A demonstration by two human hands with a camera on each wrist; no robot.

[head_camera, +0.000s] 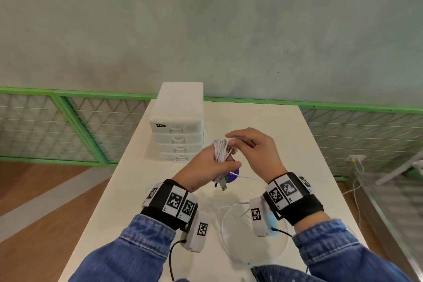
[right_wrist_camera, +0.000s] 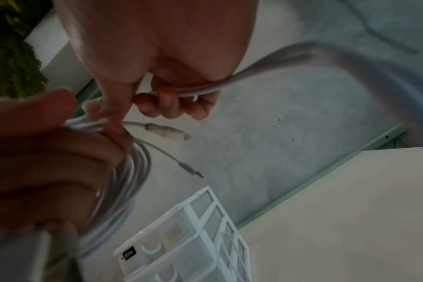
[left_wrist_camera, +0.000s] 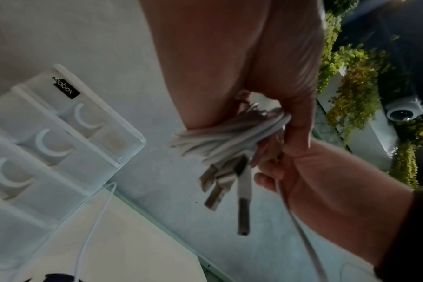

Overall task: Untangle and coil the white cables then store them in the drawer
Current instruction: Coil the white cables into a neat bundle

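While gripped in the left hand, bundle of coiled white cables held above the table, fingers and thumb curled round the loops, USB plugs hanging free below the fist. Right hand just beside the bundle's top, fingers curled on a loose run of white cable and feeding it toward the coil. In the right wrist view, two small connector ends dangling clear of the loops.

Step in hand, judged: coiling; untangling apparently not finished, since slack cable lies looped on the table under the wrists, and a thin strand trails past the drawer unit.

All visible drawers of the unit closed; nothing stored yet. A purple round object partly hidden beneath the hands; identity not discernible.

Next move, judged: wrap the remaining slack onto the bundle without crossing strands, maintain firm left-hand pressure to prevent loops springing, then free the right hand for a drawer handle.
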